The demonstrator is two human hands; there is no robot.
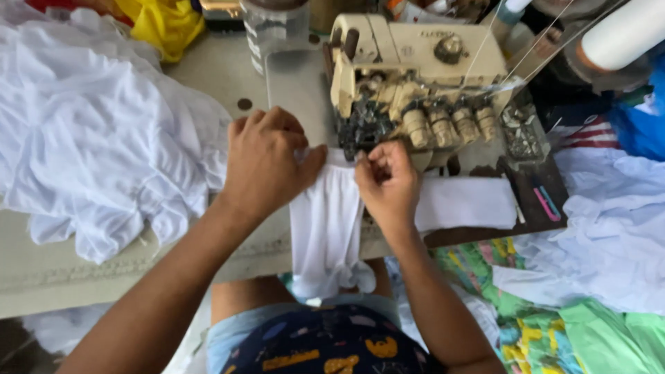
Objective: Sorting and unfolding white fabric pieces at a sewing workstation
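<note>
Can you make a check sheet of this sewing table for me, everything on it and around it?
Surface: grey table, mostly covered.
Job's things: white cloth piece lies under the cream sewing machine.
Clutter: white fabric heap on the left, yellow cloth behind it.
Hands: left hand presses the cloth flat; right hand pinches its edge.
Cables: nothing seen; thin threads run to a white spool.
Surroundings: green patterned fabric below on the right.

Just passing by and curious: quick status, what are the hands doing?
Left hand flat on white cloth. Right hand pinching its edge at the sewing machine. Heap of white fabric lies alongside.
</note>
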